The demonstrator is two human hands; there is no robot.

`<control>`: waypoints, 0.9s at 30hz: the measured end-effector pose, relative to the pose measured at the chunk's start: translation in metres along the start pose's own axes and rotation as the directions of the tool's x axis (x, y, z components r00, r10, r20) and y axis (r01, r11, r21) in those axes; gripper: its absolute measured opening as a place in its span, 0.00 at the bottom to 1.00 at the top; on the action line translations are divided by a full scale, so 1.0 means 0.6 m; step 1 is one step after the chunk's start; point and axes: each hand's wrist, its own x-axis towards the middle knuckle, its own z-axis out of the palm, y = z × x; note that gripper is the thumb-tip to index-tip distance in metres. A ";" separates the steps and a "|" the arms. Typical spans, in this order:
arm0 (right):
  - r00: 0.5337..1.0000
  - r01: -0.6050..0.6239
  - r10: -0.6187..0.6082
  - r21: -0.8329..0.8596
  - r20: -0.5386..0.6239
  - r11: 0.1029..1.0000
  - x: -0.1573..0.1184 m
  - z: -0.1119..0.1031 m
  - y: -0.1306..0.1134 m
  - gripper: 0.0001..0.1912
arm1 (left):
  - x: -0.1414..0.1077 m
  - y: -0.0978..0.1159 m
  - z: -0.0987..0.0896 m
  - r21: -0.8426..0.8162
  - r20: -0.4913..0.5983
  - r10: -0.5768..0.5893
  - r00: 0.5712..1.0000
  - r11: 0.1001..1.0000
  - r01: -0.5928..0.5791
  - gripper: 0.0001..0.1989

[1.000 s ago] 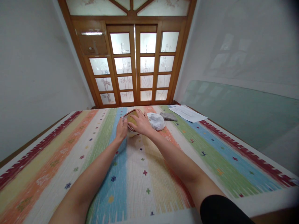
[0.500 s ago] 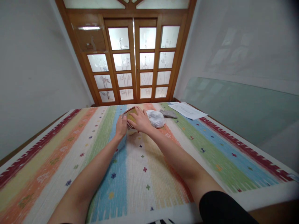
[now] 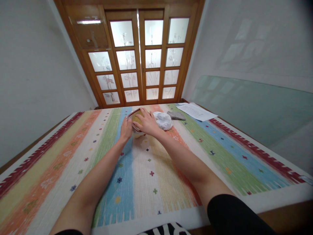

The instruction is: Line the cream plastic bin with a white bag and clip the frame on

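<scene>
A rounded, box-like object [image 3: 137,117] with a reddish-brown rim and a yellowish face is held tilted above the striped cloth, near the far side of the table. My left hand [image 3: 126,128] is closed around its left edge, thumb on the near side. Across its right side lies my right hand [image 3: 148,124], fingers over the upper rim and thumb against the yellow face. My hands hide part of the object, so its exact kind is unclear. Just right of my right hand sits a white, crumpled, rounded bundle [image 3: 163,121].
A grey folded cloth [image 3: 176,115] lies beyond the white bundle, and printed paper sheets [image 3: 197,112] rest at the far right. The striped tablecloth [image 3: 144,182] covers the table. Wooden glazed doors [image 3: 141,55] stand behind it, with walls on both sides.
The camera view has tilted down slightly, so the doors sit higher in the picture. Both hands keep their hold on the object with little visible movement.
</scene>
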 end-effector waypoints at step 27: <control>0.989 0.149 -0.149 -0.025 0.011 0.989 -0.005 -0.001 -0.015 0.32 | 0.011 -0.029 -0.010 0.084 -0.010 -0.093 0.996 0.992 0.093 0.28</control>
